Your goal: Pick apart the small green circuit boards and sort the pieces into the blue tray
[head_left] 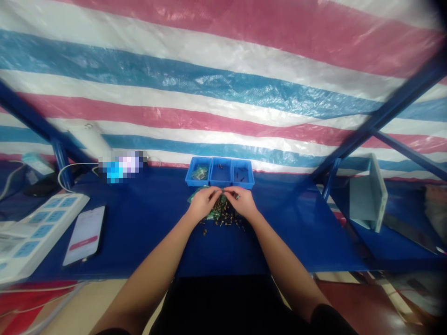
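Note:
My left hand (pixel 204 203) and my right hand (pixel 242 201) meet fingertip to fingertip above a pile of small brass-coloured and dark screw-like pieces (pixel 226 217). Both are closed in a pinch. What lies between the fingertips is too small to make out. Green pieces (pixel 213 213) are mixed into the pile's left side, partly hidden beneath my fingers. Just beyond my hands stand three joined blue bins. The left bin (pixel 189 179) holds greenish clear packets, the middle bin (pixel 220 179) a few dark bits, and the right bin (pixel 248 184) several small dark screw-like pieces.
On the left of the blue table (pixel 139 223) lie a phone (pixel 84 235) and a white power strip (pixel 52 228) with cables. A blurred-out device (pixel 122 166) stands behind them. At right, a tablet-like panel (pixel 379 190) stands upright near blue frame bars (pixel 349 144). Striped sheeting hangs behind.

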The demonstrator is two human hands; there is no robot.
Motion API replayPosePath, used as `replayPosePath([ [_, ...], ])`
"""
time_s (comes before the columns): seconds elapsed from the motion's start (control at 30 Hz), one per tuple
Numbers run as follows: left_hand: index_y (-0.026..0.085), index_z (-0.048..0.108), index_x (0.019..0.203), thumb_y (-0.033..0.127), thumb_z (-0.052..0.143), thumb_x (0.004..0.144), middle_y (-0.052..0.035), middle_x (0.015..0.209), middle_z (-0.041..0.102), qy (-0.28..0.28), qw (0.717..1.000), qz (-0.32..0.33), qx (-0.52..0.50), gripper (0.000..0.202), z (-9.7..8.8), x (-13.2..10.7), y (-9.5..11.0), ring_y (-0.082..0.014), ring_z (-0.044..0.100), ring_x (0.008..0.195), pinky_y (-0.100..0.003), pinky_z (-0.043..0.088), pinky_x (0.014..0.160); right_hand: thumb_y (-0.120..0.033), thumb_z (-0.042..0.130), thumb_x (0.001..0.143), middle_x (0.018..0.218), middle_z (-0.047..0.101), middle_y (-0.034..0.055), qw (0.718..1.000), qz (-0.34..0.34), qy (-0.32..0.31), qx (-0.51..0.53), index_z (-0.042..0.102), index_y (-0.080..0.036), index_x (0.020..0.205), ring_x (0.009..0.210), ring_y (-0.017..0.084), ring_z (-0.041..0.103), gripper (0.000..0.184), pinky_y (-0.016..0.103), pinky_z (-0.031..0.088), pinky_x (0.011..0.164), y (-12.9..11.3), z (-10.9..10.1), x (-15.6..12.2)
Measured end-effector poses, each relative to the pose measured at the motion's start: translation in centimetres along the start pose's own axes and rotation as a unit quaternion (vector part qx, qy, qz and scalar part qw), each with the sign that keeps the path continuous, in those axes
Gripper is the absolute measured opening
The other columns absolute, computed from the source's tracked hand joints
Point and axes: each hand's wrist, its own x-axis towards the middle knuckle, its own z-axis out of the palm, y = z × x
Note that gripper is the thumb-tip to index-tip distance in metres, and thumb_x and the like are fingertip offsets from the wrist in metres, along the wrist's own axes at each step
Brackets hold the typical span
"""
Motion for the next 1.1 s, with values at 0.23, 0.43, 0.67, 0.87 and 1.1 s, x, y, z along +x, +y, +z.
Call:
replayPosePath([
  [0.23, 0.023, 0.066, 0.109, 0.04, 0.052, 0.093, 0.0008, 0.074, 0.067, 0.005, 1.0, -0.015, -0.005, 0.027, 0.2, -0.06, -0.16, -0.0143, 0.06, 0.064, -0.025, 0.047, 0.064, -0.031, 0.062, 0.085, 0.09, 0.074, 0.0033, 1.0, -0.001, 0.008, 0.0, 0.074, -0.023, 0.099, 0.066, 0.016, 0.065, 0.021, 0.028, 0.056, 0.068, -0.07, -0.1, 0.07],
  [0.43, 0.024, 0.068, 0.103, 0.036, 0.051, 0.094, -0.0001, 0.085, 0.071, 0.013, 1.0, 0.001, -0.007, 0.022, 0.2, -0.08, -0.1, -0.0148, 0.062, 0.072, -0.026, 0.047, 0.072, -0.032, 0.062, 0.085, 0.087, 0.074, 0.0032, 1.0, -0.005, 0.004, 0.0, 0.074, -0.023, 0.099, 0.064, 0.015, 0.064, 0.021, 0.028, 0.056, 0.068, -0.01, -0.09, -0.01],
  [0.67, 0.023, 0.067, 0.1, 0.04, 0.049, 0.095, -0.0008, 0.084, 0.07, 0.006, 1.0, -0.003, -0.002, 0.025, 0.05, -0.05, 0.06, -0.0159, 0.062, 0.073, -0.026, 0.047, 0.071, -0.032, 0.063, 0.085, 0.086, 0.073, 0.0034, 1.0, -0.01, 0.004, 0.001, 0.074, -0.022, 0.099, 0.065, 0.016, 0.064, 0.02, 0.028, 0.055, 0.068, -0.05, 0.04, -0.02],
  [0.87, 0.023, 0.065, 0.107, 0.04, 0.053, 0.093, 0.0021, 0.067, 0.061, 0.014, 1.0, -0.007, -0.007, 0.025, 0.3, -0.06, -0.38, -0.0135, 0.057, 0.062, -0.024, 0.046, 0.064, -0.031, 0.062, 0.085, 0.087, 0.074, 0.0038, 1.0, -0.01, 0.009, -0.006, 0.074, -0.023, 0.097, 0.066, 0.016, 0.065, 0.019, 0.029, 0.056, 0.068, -0.13, -0.13, 0.08],
  [1.1, 0.021, 0.065, 0.101, 0.039, 0.05, 0.094, 0.0013, 0.067, 0.062, -0.002, 1.0, -0.006, 0.001, 0.024, 0.18, 0.0, -0.28, -0.0141, 0.058, 0.062, -0.024, 0.045, 0.062, -0.031, 0.063, 0.084, 0.084, 0.073, 0.0038, 1.0, -0.008, 0.001, -0.004, 0.074, -0.022, 0.098, 0.065, 0.015, 0.064, 0.02, 0.028, 0.056, 0.068, -0.63, -0.28, 0.14],
])
